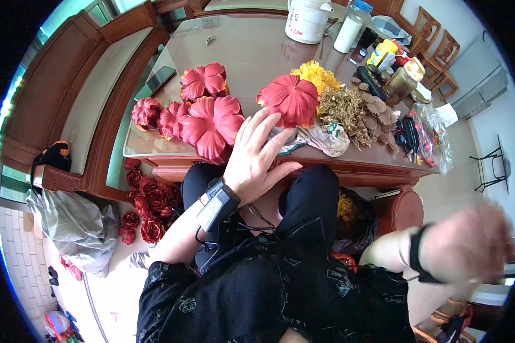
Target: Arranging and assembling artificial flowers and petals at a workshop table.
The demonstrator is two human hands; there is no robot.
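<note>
Right hand (469, 243) blurred, red flower (292, 100) overlapped

The flower, domed and ridged, is seen on the glossy table (234, 51), its edge hidden by the left hand (256, 163), fingers spread; the right's finger state cannot be told.

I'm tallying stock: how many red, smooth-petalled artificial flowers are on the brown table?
5 visible: one red flower by the left hand; four farther left: leftmost one, middle one, front one, back one. Others may be hidden.
</note>
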